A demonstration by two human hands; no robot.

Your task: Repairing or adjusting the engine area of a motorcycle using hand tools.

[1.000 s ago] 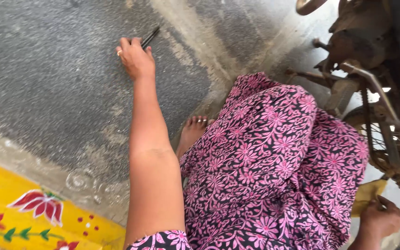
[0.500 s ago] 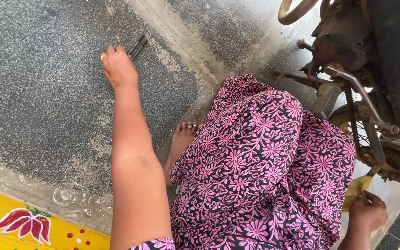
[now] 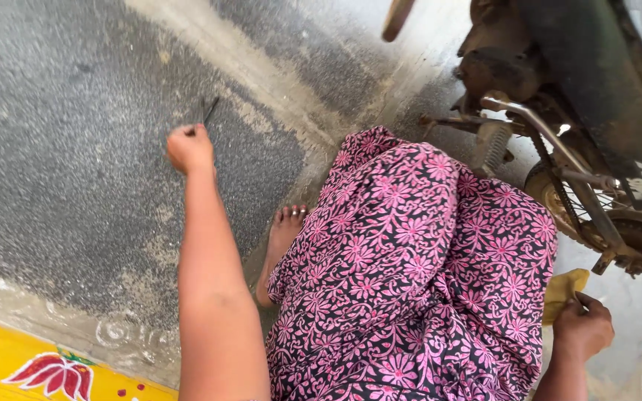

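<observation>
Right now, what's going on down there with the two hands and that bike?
A person in a pink-and-black floral garment squats on rough grey concrete ground beside a dirty motorcycle. The left hand is stretched out over the ground, closed into a fist, right next to a thin dark metal tool lying there; whether it grips the tool cannot be told. The right hand holds a yellow cloth low beneath the motorcycle's underside. A bare foot shows between arm and garment.

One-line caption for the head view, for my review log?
Crouching person's left hand reaches for a thin dark tool on wet concrete; right hand holds a yellow cloth beside a motorcycle.
</observation>
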